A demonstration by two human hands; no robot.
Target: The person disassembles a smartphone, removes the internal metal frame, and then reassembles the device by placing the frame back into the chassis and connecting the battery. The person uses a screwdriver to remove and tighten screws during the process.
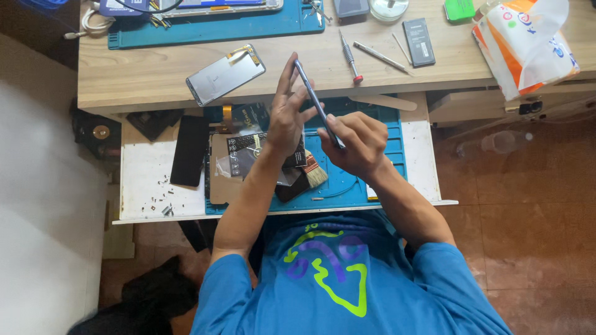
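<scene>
Both hands grip a thin dark slab-shaped phone (316, 102), seen edge-on and tilted, above the middle of the workspace: the left hand (287, 115) steadies its upper part with fingers spread flat along one face, and the right hand (354, 144) is curled closed around its lower end, at about five o'clock from the left hand. Largest in view, a pale wooden desk top (155, 71) fills the twelve o'clock area. Below it, a white pull-out shelf (146, 177) carries a teal rubber work mat (354, 183), directly under the hands. At two o'clock from the phone lies an orange and white plastic tissue pack (524, 43). A second teal mat (217, 28) sits at eleven o'clock on the desk top. At nine o'clock from the hands, a black rectangular glass panel (189, 151) rests on the shelf. A grey rectangular screen panel with a gold flex cable (225, 74) lies on the desk just beside the left hand's fingertips, at ten o'clock. A small black flat battery (419, 42) lies at one o'clock. A red-tipped metal screwdriver (350, 59) sits near the phone's top end. A small bristle brush (313, 170) lies on the mat under the wrists.
</scene>
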